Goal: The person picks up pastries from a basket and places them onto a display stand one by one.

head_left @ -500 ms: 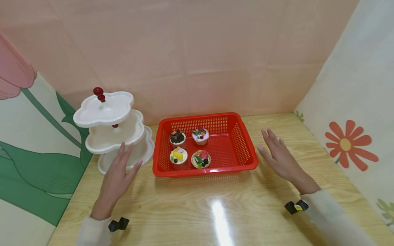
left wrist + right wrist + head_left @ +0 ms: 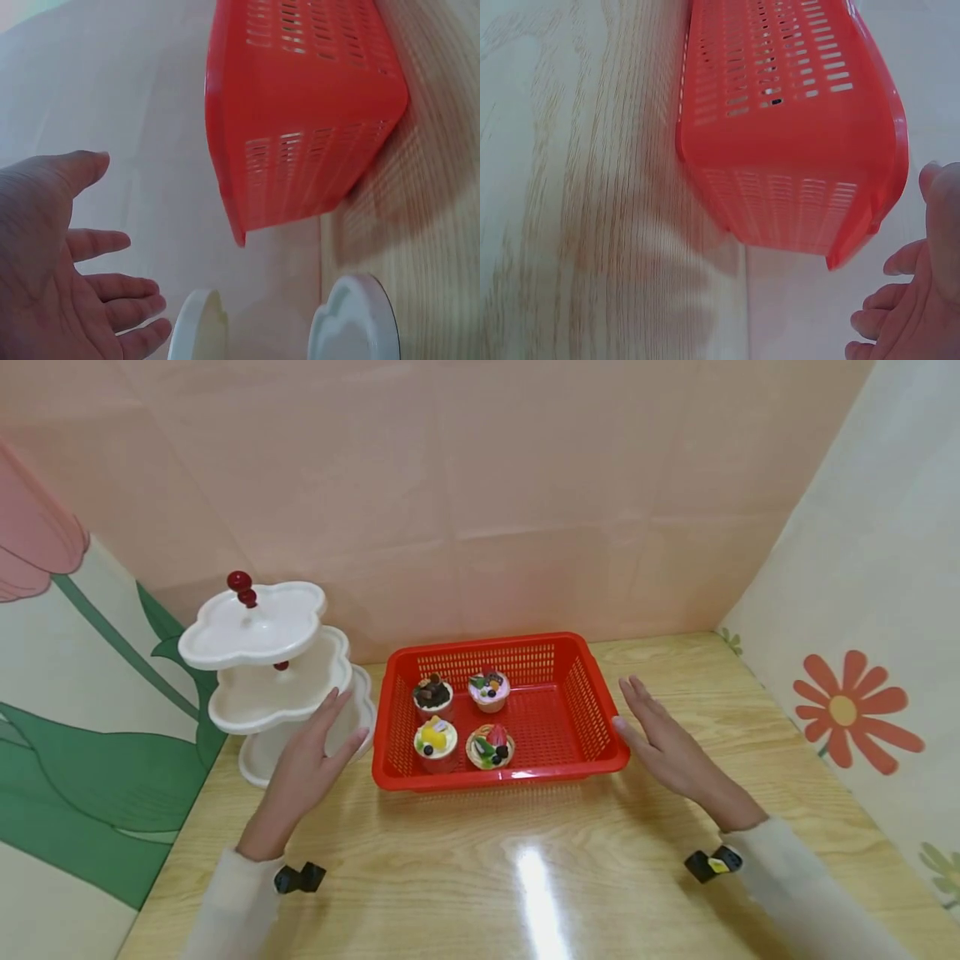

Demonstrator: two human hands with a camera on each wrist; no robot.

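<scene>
Both hands have drawn in toward the red perforated plastic basket (image 2: 501, 710) over the last half second. The left hand (image 2: 311, 760), which was lower and more in front of the white three-tier scalloped serving stand (image 2: 273, 672), now sits higher and closer to the basket's left end, its fingers straight and spread, holding nothing. The right hand (image 2: 660, 739) has slid leftward as well, so that its thumb side now lies just beside the basket's right rim; its fingers are likewise straight and apart, clasping nothing (whether skin actually touches plastic cannot be told from the head view, and the right wrist view shows a gap between palm and rim).

The basket itself has not shifted: it stands on the pale wood-grain desk (image 2: 525, 868), near the back wall, with the stand just beside its left end. Inside it, toward the left half, four small decorated cupcakes stand upright in a square: a chocolate-topped cupcake (image 2: 432, 695) and a pink-frosted cupcake (image 2: 488, 688) behind, a yellow-fruit cupcake (image 2: 435, 742) and a strawberry-topped cupcake (image 2: 490, 747) in front. The basket's right half is bare.

Judging by the two flat palms now facing each other across the basket, the hands seem to be bracketing it from either end, and no grip has yet been taken on it.
</scene>
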